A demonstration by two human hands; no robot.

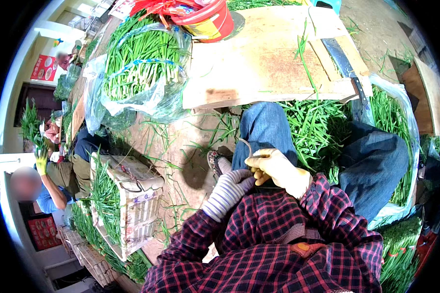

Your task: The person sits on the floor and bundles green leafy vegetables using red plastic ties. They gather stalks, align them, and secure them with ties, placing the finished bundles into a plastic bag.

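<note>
My right hand point(277, 172), in a cream glove, is over my lap, its thumb and fingers pinched on a thin, curved, greyish-brown strip point(246, 144) whose end sticks up past the fingertips. My left hand point(230, 192) wears a striped knit glove and meets the right fingers just below. Its fingertips are hidden, so whether it grips anything is unclear. Beyond my knees lies a wooden board point(264, 55). On its right side a cleaver-like knife point(339, 58) has its dark handle over the near edge. Loose chive-like greens point(311, 132) fill the space between my legs.
Tied greens point(143, 62) lie in clear plastic left of the board, near a red bucket point(216, 22). A plastic crate point(141, 208) of greens stands at left. Beyond it, a person in yellow gloves point(41, 161) raises a bunch. More greens point(392, 113) sit in plastic at right.
</note>
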